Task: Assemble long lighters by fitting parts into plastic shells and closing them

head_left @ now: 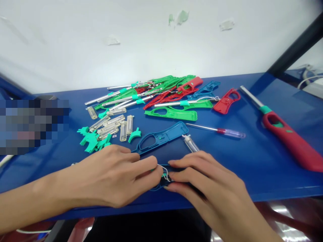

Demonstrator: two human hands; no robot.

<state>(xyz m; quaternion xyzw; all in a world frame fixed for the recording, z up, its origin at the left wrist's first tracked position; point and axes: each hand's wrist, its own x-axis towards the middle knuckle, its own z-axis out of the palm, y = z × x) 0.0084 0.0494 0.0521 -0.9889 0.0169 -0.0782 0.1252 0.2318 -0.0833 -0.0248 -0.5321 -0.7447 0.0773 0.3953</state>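
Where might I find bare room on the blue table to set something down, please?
Between the screwdriver, the red lighter and the right hand, the blue table is bare. It's crowded beyond the left hand: clear canisters, teal pieces, then heaped coloured shells.

Left hand (121, 176) curls; right hand (212, 186) pinches

The nearest casing (159, 186) is blue, its wires (166, 171) white. Far shells (189, 85) mix green, red and blue. The right-hand lighter (294, 144) is red with a silver tube (251, 96).
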